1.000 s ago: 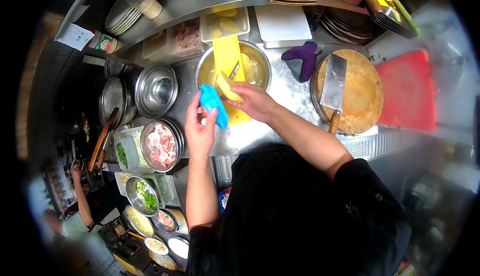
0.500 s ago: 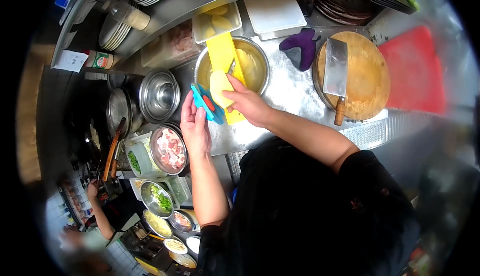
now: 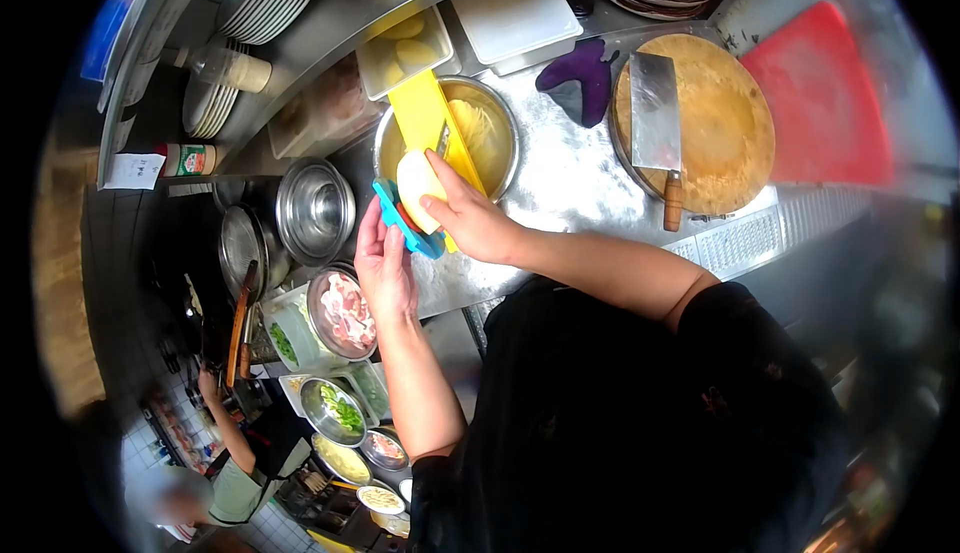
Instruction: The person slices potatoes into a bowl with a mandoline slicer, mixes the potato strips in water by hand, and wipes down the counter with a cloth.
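Observation:
My left hand (image 3: 383, 268) grips a blue food holder (image 3: 428, 243) with a red part, its plate tilted. Closed round a peeled potato (image 3: 412, 178) is my right hand (image 3: 470, 215); the potato is close against the blue holder, and whether they touch I cannot tell. Behind them a yellow mandoline slicer (image 3: 412, 108) leans across a steel bowl (image 3: 512, 143). Pale shreds (image 3: 478, 125) lie in that bowl. The slicer's lower end is partly hidden by my right hand and the potato.
A cleaver (image 3: 655, 118) lies on a round chopping board (image 3: 725, 123) at the right. Beyond the bowl stand a tub of peeled potatoes (image 3: 415, 53) and a white lidded box (image 3: 515, 23). Bowls of raw meat (image 3: 347, 315) and green peppers (image 3: 340, 410) are at the left, near a co-worker (image 3: 235, 453).
The potato in my right hand has come closer to the blue holder, covering more of its red part. The holder has tilted. The whole view has shifted slightly.

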### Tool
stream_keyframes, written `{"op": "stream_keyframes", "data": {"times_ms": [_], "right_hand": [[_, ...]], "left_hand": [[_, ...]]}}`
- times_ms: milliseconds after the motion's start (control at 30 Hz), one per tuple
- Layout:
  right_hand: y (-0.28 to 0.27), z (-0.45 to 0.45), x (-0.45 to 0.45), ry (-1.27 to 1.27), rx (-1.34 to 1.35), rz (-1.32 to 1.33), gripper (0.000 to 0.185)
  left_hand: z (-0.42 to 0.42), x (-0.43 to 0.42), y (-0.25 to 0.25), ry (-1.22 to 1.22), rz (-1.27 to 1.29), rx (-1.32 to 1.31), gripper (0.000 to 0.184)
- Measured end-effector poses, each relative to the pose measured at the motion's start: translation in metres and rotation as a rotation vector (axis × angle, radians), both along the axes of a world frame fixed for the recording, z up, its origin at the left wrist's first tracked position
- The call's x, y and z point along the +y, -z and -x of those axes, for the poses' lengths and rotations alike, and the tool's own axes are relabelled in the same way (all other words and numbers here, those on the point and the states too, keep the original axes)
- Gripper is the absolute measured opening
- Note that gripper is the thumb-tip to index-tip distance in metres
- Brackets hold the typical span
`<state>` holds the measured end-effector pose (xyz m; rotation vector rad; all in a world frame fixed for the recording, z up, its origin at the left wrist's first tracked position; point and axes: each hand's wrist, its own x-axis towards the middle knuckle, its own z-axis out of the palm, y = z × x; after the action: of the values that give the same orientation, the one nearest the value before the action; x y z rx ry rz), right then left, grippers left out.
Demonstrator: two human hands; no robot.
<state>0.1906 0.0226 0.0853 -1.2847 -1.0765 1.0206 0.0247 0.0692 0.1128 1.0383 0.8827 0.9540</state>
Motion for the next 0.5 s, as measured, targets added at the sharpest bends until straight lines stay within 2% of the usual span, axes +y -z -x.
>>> {"op": "stream_keyframes", "data": {"times_ms": [200,367,500], "right_hand": [[0.003,0.001,-0.002,-0.005,0.045,-0.005,0.071],[0.011,0.005,-0.001,-0.063,0.189,0.037,0.069],[0.013,0.006,-0.004,-0.029,0.046,-0.033,0.067]], "left_hand": [[-0.002,-0.002,-0.007,-0.015,-0.034,0.061,0.057],[-0.006,-0.004,-0.014,-0.026,-0.05,0.132,0.055],[-0.007,-0.005,-0.015,-0.01,-0.048,0.216,0.056]]}}
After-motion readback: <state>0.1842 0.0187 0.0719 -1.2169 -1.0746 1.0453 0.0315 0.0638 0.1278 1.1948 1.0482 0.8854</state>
